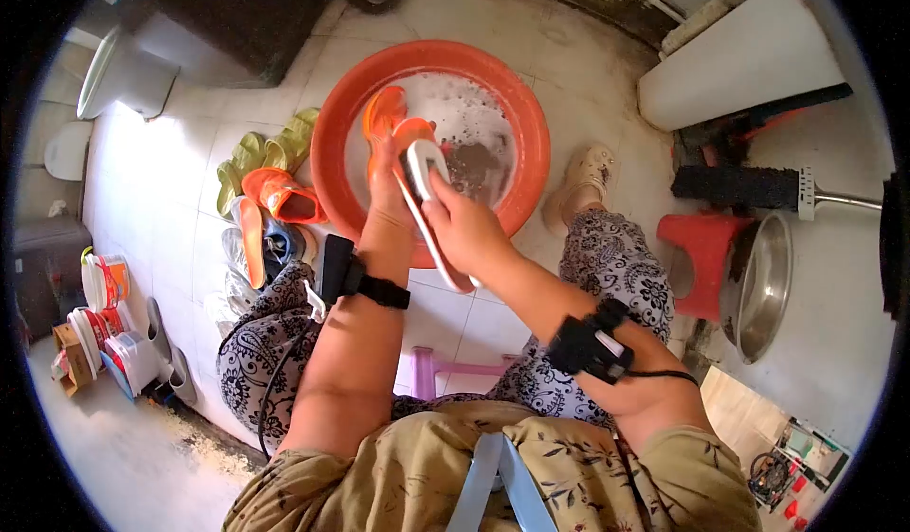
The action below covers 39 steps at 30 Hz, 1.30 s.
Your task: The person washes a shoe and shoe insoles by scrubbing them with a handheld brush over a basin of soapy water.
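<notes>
An orange shoe (386, 112) is held over the basin by my left hand (383, 180), which is closed around it. My right hand (464, 224) grips a white scrub brush (424, 164) against the shoe, and the brush's underside is hidden. Below both hands stands a round orange-red basin (534, 144) with soapy, foamy water (464, 106) in it. To the left of the basin, another orange shoe (284, 196) lies on the floor, with an orange insole-like piece (250, 238) beside it.
Green slippers (248, 158) and dark blue shoes (282, 240) line the floor at left. A red stool (697, 257) and a metal bowl (763, 286) stand at right. Buckets (104, 281) are at far left. Beneath me is a purple stool (424, 373).
</notes>
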Motion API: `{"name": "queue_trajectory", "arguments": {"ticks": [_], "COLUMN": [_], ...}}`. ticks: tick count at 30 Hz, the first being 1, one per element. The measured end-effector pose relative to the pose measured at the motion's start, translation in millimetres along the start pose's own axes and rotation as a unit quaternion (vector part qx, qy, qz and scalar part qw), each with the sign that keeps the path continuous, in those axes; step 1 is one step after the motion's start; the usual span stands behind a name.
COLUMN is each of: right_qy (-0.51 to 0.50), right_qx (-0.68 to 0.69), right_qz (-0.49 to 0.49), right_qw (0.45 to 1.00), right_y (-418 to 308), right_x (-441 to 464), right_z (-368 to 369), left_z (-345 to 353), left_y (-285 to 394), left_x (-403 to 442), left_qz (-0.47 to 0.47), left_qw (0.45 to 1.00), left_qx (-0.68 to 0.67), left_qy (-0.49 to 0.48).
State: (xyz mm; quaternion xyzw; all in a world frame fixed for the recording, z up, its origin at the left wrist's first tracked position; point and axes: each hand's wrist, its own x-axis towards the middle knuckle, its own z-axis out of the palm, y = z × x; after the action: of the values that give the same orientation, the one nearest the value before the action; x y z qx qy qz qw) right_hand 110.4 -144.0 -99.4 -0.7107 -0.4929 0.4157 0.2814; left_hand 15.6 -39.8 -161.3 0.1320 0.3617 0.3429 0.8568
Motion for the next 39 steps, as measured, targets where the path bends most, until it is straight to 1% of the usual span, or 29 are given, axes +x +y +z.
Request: {"name": "queue_trajectory", "arguments": {"ticks": [2,3,4,5,6,7,8,9,10,11,12,14,15,16,18,19,21,22,24,26,28,29,31,32,33,34,36,38,39], "right_qy": [-0.034,-0.020,-0.019,-0.028,-0.037,-0.012,0.012,0.050,0.089,0.091,0.068,0.024,0.054,0.059,0.017,0.015,-0.019,-0.019,-0.020,0.033,0.098,0.099,0.122,0.124,0.090,0.054,0.008,-0.033,-0.034], "right_qx": [0.027,0.001,0.002,-0.011,-0.024,-0.024,-0.058,-0.054,-0.050,-0.049,-0.046,-0.039,-0.002,0.035,0.063,0.065,0.063,0.063,0.016,0.000,-0.021,-0.020,-0.016,-0.016,-0.010,-0.005,0.014,0.025,0.024], "right_qz": [-0.052,-0.044,-0.043,-0.016,0.012,0.025,0.022,0.010,-0.002,0.001,0.017,0.048,-0.001,-0.031,-0.031,-0.031,-0.059,-0.058,-0.043,-0.049,-0.022,-0.020,0.024,0.026,0.024,0.020,0.011,-0.008,-0.006], "right_qw": [0.998,0.999,0.999,0.999,0.999,0.999,0.998,0.997,0.995,0.995,0.996,0.998,0.999,0.997,0.997,0.997,0.996,0.996,0.999,0.998,0.995,0.995,0.992,0.992,0.996,0.998,1.000,0.999,0.999], "right_y": [-2,-2,-2,-3,-3,2,6,9,13,17,15,9,20,18,14,11,8,9,9,12,11,13,20,23,23,19,12,7,5], "right_x": [-15,-12,-7,1,9,21,29,38,42,41,39,39,33,24,9,2,-9,-7,5,26,39,44,50,47,41,33,13,2,-4], "right_z": [0,1,-1,-6,-12,-13,-16,-18,-18,-18,-20,-21,-4,1,3,3,1,-1,-5,-14,-21,-21,-20,-16,-10,-6,-3,-7,-9], "left_z": [-8,-5,0,6,9,11,12,17,30,27,30,29,14,15,15,10,6,6,9,17,25,27,28,27,23,13,2,-2,-1], "left_y": [1,0,-5,-9,-14,-20,-24,-28,-32,-40,-42,-38,-34,-25,-14,-10,-3,-5,-8,-19,-33,-39,-39,-38,-36,-27,-13,-3,-1], "left_x": [7,6,5,6,9,12,14,12,2,6,6,7,17,15,8,8,8,6,-1,8,11,8,12,13,13,16,17,13,12], "left_qz": [0.042,0.043,0.074,0.103,0.098,0.078,0.060,0.062,0.092,0.083,0.076,0.146,0.125,0.113,0.107,0.108,0.077,0.076,0.005,0.006,-0.019,0.014,0.022,0.030,0.084,0.119,0.055,0.058,0.061], "left_qw": [0.996,0.996,0.995,0.993,0.993,0.996,0.997,0.996,0.994,0.996,0.997,0.989,0.991,0.993,0.994,0.994,0.997,0.997,0.999,0.999,0.999,1.000,0.999,0.999,0.996,0.990,0.998,0.998,0.998], "left_qx": [-0.075,-0.075,-0.059,-0.043,-0.042,-0.037,-0.032,-0.044,-0.030,-0.012,0.005,0.012,0.015,-0.022,-0.027,-0.026,-0.015,-0.015,0.005,-0.002,-0.021,0.004,-0.013,-0.030,-0.012,0.031,0.000,0.008,0.017], "left_qy": [-0.021,-0.020,-0.028,-0.038,-0.041,-0.033,-0.023,-0.055,-0.044,-0.033,-0.022,-0.019,-0.035,-0.032,-0.015,-0.012,-0.004,-0.005,-0.032,-0.035,-0.043,-0.015,-0.021,-0.026,-0.019,-0.070,-0.041,-0.034,-0.030]}}
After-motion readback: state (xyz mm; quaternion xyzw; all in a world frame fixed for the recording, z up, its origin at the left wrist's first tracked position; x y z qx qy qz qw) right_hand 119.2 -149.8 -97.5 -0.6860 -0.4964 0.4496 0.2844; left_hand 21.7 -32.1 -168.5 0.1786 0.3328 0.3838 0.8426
